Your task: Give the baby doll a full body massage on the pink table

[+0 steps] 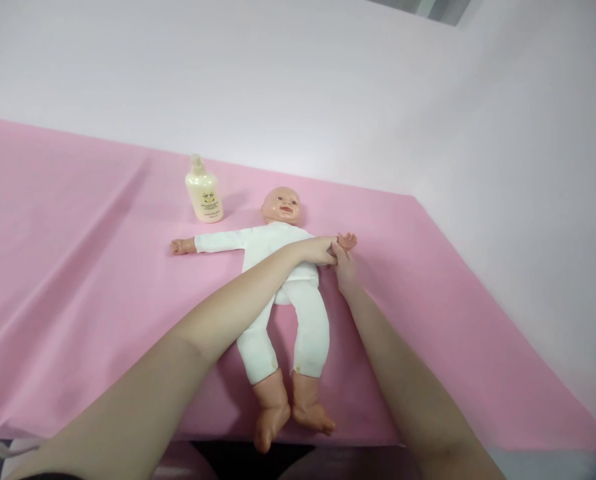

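A baby doll (311,320) with a white cloth body lies on its back, head away from me and feet near the front edge. My left arm reaches across its torso. My left hand (319,251) is closed around the doll's arm on the right side, near the wrist. Right beside it, my right hand (345,268) grips the same arm at the wrist, its thumb against my left fingers. The doll's small hand (347,241) sticks out beyond my fingers. Its other arm (221,241) stretches out to the left, untouched. My hands hide most of the held arm.
A pump bottle (207,197) of pale yellow liquid stands upright left of the doll's head. Pink cloth (103,280) with some creases covers the table. Behind and to the right is a white wall (278,87). The table's front edge runs close to me.
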A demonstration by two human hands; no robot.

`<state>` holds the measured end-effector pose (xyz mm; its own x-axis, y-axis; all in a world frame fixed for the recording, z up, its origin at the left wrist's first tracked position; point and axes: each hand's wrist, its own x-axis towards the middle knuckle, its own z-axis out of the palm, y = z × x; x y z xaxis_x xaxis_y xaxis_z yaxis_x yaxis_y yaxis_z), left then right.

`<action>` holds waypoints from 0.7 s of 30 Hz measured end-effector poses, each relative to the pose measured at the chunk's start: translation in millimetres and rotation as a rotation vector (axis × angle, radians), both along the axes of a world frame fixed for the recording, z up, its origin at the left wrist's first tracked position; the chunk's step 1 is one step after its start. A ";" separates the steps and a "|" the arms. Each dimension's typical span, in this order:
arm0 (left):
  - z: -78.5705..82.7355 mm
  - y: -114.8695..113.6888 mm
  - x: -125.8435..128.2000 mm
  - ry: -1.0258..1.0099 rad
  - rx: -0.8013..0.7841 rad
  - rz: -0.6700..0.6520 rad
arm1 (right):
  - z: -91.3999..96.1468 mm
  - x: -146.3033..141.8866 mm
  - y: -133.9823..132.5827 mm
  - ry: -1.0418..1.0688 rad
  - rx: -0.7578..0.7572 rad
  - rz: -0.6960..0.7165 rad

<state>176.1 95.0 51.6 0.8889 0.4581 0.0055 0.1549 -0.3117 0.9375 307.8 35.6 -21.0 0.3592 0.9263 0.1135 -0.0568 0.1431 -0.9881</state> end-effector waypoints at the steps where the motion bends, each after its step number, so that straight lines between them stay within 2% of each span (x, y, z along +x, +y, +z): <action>1: -1.4 1.1 0.4 -0.003 0.004 -0.003 | 0.2 -0.1 -0.2 0.003 -0.014 -0.006; 6: -2.3 2.5 1.0 0.050 0.040 0.015 | 1.4 -1.8 0.6 0.026 -0.023 -0.009; 10: 7.3 -4.1 -2.3 0.121 0.053 0.076 | 3.4 -2.8 1.9 0.071 -0.041 -0.003; 14: 13.6 -9.4 -5.0 0.141 0.044 0.081 | 5.0 -3.2 3.4 0.070 -0.079 -0.001; 21: -2.2 0.2 -1.1 0.047 0.047 0.034 | -4.2 0.5 8.4 0.075 -0.060 0.046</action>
